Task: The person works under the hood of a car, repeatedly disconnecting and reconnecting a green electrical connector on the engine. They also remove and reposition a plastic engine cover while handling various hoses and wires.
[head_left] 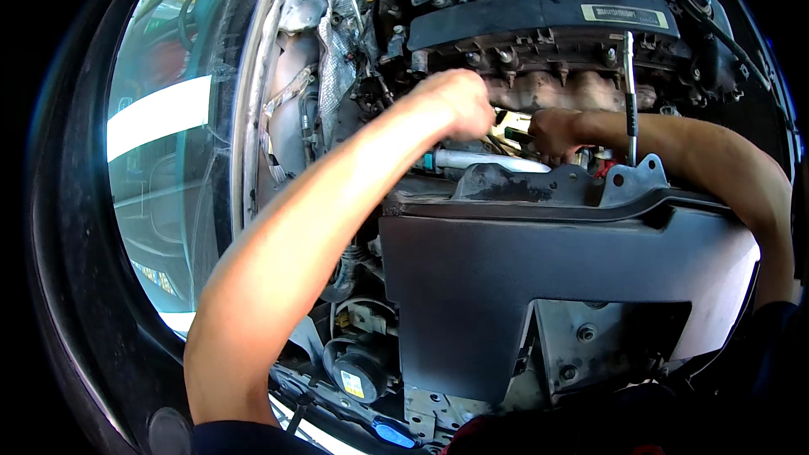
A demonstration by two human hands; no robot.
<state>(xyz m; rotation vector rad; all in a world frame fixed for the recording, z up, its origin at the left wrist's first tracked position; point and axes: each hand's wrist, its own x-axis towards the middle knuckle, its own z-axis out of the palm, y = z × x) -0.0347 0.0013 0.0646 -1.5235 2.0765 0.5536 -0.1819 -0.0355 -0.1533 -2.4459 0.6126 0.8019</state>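
Both my arms reach into the engine bay of a car. My left hand (462, 103) is closed in a fist beside the engine, below the black engine cover (506, 24); its fingertips are turned away, so whatever they grip is hidden. A short gap to the right, my right hand (558, 135) is curled round a dark, slim thing with a greenish edge (517, 134), its kind unclear. Bright light shows between the two hands. Just under them runs a silvery pipe (493, 160). A long-handled metal tool (630, 93) with a black grip stands upright by my right wrist.
A wide black panel (548, 253) with a raised metal bracket (634, 181) lies between me and the hands. The rusty-brown manifold (539, 90) is just beyond them. Left are the windshield (168, 202) and silvery heat shielding (341, 42). A black round housing (358, 371) sits near.
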